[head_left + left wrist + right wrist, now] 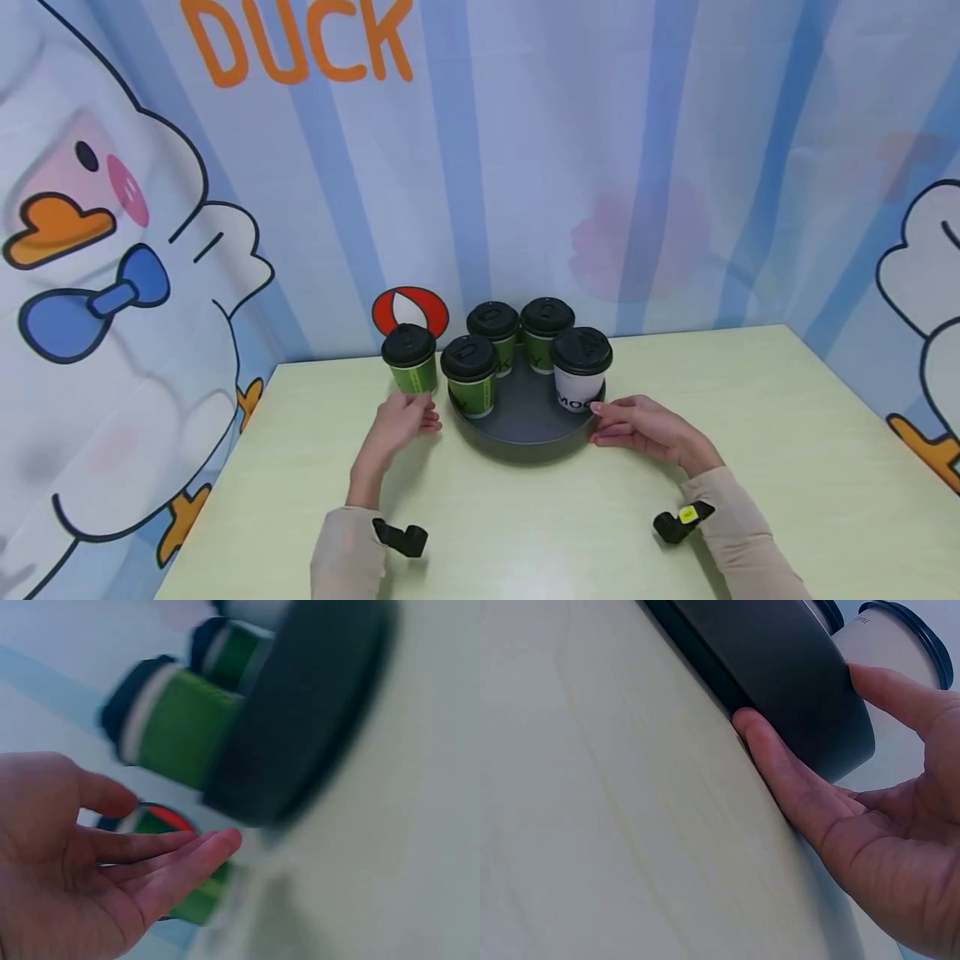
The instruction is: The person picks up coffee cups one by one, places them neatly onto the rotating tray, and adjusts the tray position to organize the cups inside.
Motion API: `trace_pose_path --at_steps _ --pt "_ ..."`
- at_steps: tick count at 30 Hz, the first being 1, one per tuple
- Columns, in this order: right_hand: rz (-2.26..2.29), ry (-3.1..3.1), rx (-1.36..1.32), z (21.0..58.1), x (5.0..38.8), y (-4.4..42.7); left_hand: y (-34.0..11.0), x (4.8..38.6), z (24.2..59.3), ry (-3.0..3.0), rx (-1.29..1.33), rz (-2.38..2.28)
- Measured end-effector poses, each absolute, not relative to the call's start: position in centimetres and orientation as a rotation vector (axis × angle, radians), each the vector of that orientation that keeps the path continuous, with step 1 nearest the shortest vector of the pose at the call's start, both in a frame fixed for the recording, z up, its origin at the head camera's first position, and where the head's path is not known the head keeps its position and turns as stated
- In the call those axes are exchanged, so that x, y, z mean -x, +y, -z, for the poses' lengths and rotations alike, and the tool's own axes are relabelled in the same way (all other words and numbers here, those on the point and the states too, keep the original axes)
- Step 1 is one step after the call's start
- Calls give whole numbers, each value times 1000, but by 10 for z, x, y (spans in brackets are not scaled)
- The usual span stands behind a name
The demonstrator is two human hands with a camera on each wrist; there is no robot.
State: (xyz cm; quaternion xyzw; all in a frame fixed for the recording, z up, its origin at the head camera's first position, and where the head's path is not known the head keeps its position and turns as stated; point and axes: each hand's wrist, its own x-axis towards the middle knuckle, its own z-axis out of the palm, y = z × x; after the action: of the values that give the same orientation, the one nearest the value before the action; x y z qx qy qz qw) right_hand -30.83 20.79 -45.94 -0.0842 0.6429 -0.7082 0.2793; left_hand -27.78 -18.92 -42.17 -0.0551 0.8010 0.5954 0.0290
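Note:
A round dark grey tray [522,417] with a raised rim carries several lidded paper cups. Among them are a green cup [471,392] at its front left and a white cup [581,379] at its right edge. At the tray's right side, my right hand [645,429] pinches the wall, thumb at the rim and fingers low against its underside edge [780,690]. My left hand [401,423] is beside the tray's left side, apart from it, with extended fingers and nothing held. Just behind that hand, another green cup [414,367] stands on the table, outside the tray.
A pale yellow table [525,533] reaches back to a blue-and-white striped cloth [525,167] printed with ducks and lettering. Two more green cups with black lids stand at the back of the tray, one [498,342] left of the other [542,340].

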Motion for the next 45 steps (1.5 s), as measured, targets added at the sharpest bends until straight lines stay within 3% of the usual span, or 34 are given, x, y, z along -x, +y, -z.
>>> trace_pose_path --at_steps 6,12,26,39,45 --pt "1895 1737 213 460 306 210 -213 272 392 2932 8 -1758" --pt "1894 1738 214 460 304 211 -211 294 405 3295 -90 -1808" --pt "1893 1744 221 460 305 211 -182 350 454 3255 107 -1952" --pt "1900 1731 225 462 308 208 -184 352 455 3222 286 -2127" --pt "1893 1730 235 460 309 208 -192 339 438 3200 336 -2182"
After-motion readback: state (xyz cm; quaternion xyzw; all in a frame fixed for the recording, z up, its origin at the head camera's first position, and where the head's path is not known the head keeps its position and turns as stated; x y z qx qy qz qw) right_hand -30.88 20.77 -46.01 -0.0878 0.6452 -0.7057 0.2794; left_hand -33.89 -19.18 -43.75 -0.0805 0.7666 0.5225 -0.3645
